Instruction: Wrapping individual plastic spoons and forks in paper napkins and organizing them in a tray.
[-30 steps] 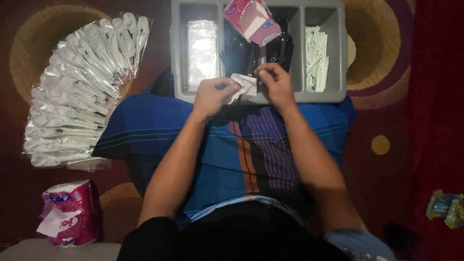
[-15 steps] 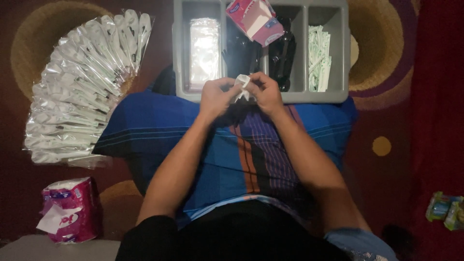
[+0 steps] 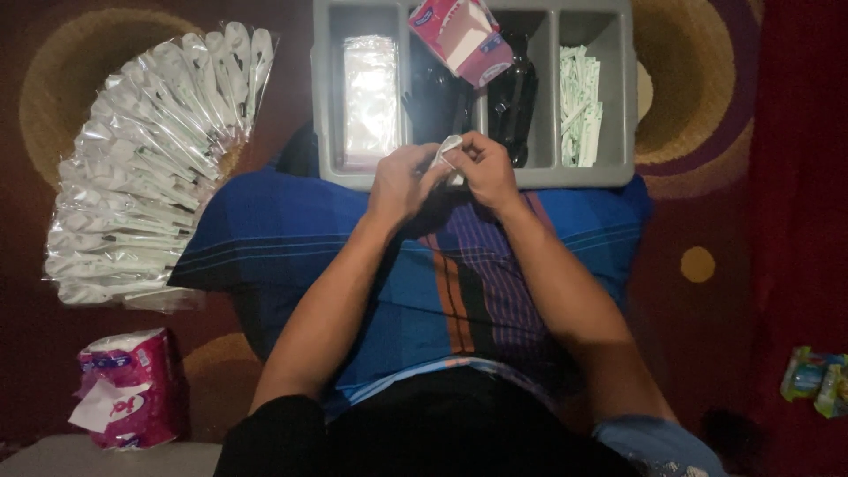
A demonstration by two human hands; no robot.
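Note:
My left hand [image 3: 402,181] and my right hand [image 3: 484,168] meet over my lap, both pinching a small folded white tissue [image 3: 449,151] between the fingertips. They hover at the near edge of a grey divided tray [image 3: 629,106]. The tray holds clear plastic sleeves [image 3: 369,93], black cutlery [image 3: 515,106], white wrapped sticks [image 3: 579,106] and a pink tissue pack [image 3: 461,35] lying across the top. I sit cross-legged with a blue striped cloth [image 3: 459,283] over my legs.
A fan of clear-wrapped white spoons [image 3: 146,168] lies on the patterned carpet to the left. A second pink tissue pack [image 3: 128,389] sits at the lower left. Small green packets [image 3: 817,380] lie at the right edge.
The tissue went from a loose crumple between my hands to a small tight fold held at the fingertips. My hands have drawn closer together.

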